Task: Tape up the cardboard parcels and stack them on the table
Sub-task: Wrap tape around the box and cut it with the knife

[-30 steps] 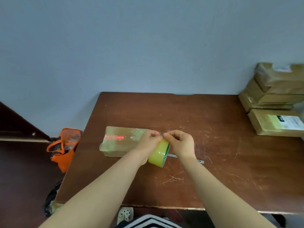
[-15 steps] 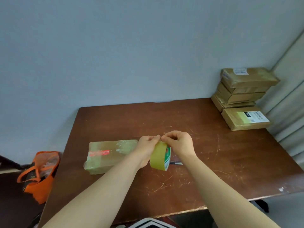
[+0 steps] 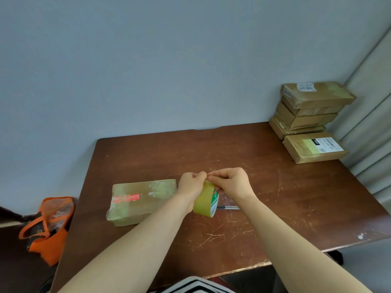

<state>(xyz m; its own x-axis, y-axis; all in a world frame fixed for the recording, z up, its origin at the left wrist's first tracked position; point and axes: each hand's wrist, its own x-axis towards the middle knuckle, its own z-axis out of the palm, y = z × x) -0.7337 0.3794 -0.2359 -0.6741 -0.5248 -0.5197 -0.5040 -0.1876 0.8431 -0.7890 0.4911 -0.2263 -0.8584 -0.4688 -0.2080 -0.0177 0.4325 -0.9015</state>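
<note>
Peeling is best done slowly tbh: tape roll (image 3: 204,200) is gripped by left hand (image 3: 191,185), its top pinched by right hand (image 3: 231,182), end kept untwisted

A plain blue-grey wall (image 3: 169,60) stands behind a scratched brown wooden table (image 3: 296,208). Pale grey curtain folds (image 3: 372,144) run down the right edge. An orange bag (image 3: 50,235) sits low at the table's left.
</note>
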